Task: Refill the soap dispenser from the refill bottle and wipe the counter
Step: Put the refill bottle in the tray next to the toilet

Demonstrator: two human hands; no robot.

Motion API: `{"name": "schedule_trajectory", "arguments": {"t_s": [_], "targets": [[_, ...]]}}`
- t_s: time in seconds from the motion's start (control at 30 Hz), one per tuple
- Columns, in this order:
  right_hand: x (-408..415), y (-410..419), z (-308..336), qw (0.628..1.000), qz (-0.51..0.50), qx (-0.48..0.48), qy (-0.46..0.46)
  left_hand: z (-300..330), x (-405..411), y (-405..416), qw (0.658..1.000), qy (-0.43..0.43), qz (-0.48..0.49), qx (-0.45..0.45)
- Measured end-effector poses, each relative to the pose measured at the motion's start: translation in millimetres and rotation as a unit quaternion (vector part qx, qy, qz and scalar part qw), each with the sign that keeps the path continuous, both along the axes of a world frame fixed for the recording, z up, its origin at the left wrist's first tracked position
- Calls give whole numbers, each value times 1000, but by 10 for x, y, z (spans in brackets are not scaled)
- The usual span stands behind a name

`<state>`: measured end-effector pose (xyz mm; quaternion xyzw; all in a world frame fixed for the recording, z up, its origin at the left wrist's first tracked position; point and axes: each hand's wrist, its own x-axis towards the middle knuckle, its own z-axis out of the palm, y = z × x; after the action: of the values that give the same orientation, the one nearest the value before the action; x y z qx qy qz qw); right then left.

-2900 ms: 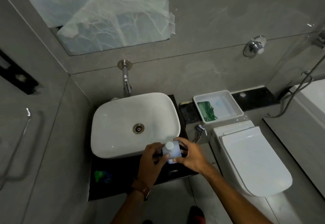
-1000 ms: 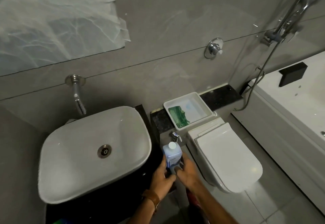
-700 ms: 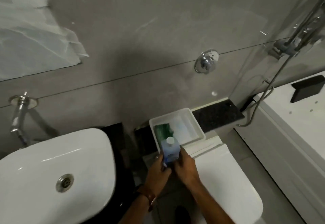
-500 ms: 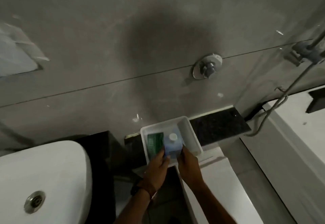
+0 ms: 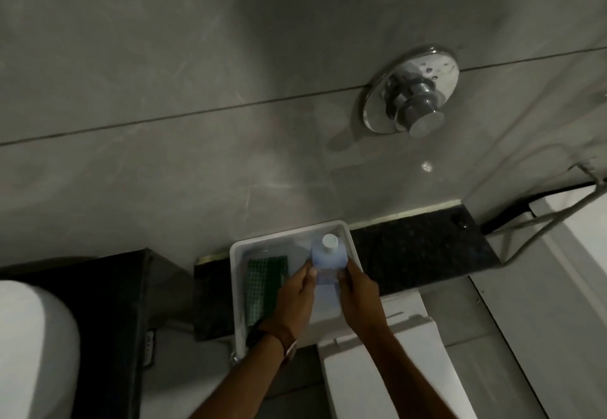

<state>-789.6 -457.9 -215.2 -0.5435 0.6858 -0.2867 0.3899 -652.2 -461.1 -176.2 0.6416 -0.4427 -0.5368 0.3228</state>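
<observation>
Reaching forward from the bottom edge, two bare forearms lead up to a white tray [image 5: 237, 254], the landmark for everything around it. The left hand [image 5: 295, 297], with a dark watch and a thin band at its wrist, curls its fingers against the left side of a pale blue bottle [image 5: 328, 259]. The right hand [image 5: 359, 297] grips the bottle's right side, thumb and fingers wrapped round the lower body. Between them the bottle stands upright inside the tray's right half, its white cap [image 5: 329, 240] on top; whether its base touches the tray floor cannot be told, since the hands cover it.

Just nearer than the tray, below and to its right, sits the white toilet [image 5: 394, 379] with its lid down. Inside the tray's left half lies a green mesh scrubber [image 5: 264, 279], flat, just beside the left hand. The tray itself rests on a dark speckled stone ledge [image 5: 417, 247], which runs out to the tray's right and shows a little at its left. Well to the left of the tray, a white basin [image 5: 33, 346] sits on a black counter [image 5: 108, 303].

Beyond the tray rises the grey tiled wall [image 5: 197, 57]. High above and to the right of the tray, a round chrome valve [image 5: 412, 90] juts from it. At the far right, a hose [image 5: 538, 224] loops down beside a white tub edge [image 5: 578, 221].
</observation>
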Motion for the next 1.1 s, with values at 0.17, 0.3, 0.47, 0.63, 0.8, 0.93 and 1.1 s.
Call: {"name": "schedule_trajectory", "arguments": {"t_s": [0.17,0.3,0.47,0.63,0.8,0.93,1.1], "targets": [[-57,-243,-112,1000,-19,1,-17,-65,-29,-241,1000,12,-14,-16],[-55,-278,-155,1000,-17,-4,-1,-118,-26,-298,1000,8,-9,-22],[-11,-217,-161,1000,-20,-1,13,-104,51,-247,999,4,-38,4],[386,201,-94,992,-105,32,70,-159,415,52,999,-21,46,4],[1083,331,-103,991,48,67,107,-254,1002,422,981,-128,144,23],[1546,216,-183,967,158,70,187,-396,1254,579,975,-4,195,105],[1749,78,-293,937,178,79,289,-510,1236,553,975,67,189,96]]}}
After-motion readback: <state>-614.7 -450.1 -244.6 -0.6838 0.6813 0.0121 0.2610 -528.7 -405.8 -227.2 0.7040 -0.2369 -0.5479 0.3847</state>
